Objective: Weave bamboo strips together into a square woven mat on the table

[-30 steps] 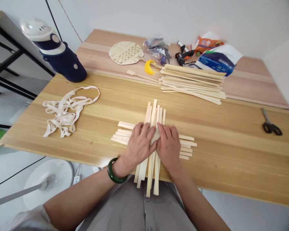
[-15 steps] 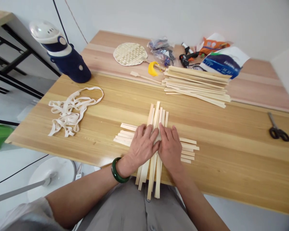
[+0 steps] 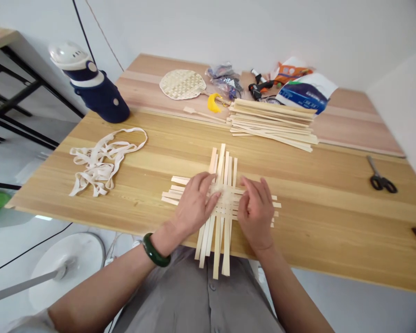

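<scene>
A crossed mat of flat wooden strips is being worked at the near edge of the wooden table, its middle interlaced and its loose ends being spread toward all four sides, some being left jutting past the edge. The left hand, by whose wrist a dark green bangle is being worn, is being held over the mat's left side, thumb parted from the fingers and grip loosened. The right hand is being held over the right side with fingers curled; whether a strip is being pinched there cannot be told. Behind the mat, a stack of loose strips is being supported by the table, near a round woven fan and a glue gun. Tangled white cloth tape is being kept on the left, in front of a navy bottle, and black-handled scissors on the far right.
</scene>
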A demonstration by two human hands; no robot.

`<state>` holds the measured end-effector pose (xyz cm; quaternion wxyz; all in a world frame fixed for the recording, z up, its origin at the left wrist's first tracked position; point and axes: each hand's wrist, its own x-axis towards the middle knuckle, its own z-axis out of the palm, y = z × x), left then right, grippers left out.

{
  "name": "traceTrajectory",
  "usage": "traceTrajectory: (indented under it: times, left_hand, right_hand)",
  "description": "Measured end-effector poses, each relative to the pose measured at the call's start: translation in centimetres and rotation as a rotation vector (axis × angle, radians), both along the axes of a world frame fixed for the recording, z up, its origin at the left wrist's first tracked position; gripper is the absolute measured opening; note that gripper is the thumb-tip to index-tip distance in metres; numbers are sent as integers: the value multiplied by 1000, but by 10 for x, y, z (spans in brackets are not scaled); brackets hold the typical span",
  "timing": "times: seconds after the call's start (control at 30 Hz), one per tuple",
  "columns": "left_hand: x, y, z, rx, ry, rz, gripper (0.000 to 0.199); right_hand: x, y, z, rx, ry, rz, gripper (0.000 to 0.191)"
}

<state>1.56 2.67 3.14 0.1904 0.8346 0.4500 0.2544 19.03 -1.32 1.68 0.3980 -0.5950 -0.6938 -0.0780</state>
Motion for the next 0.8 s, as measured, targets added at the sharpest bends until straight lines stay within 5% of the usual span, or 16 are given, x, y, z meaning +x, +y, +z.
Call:
traceTrajectory:
  times: [0.17, 0.33, 0.8]
  left_hand:
    - [-35, 3, 13, 39, -112, 85, 30]
    - [-54, -10, 4, 170, -115, 38, 25]
    - [-45, -13, -4, 144, 225, -316, 60]
  right_hand:
    - [32, -16, 8, -29, -39, -123, 38]
    - [52, -37, 4, -124, -111, -158, 33]
    - [19, -39, 8, -370, -266, 215, 49]
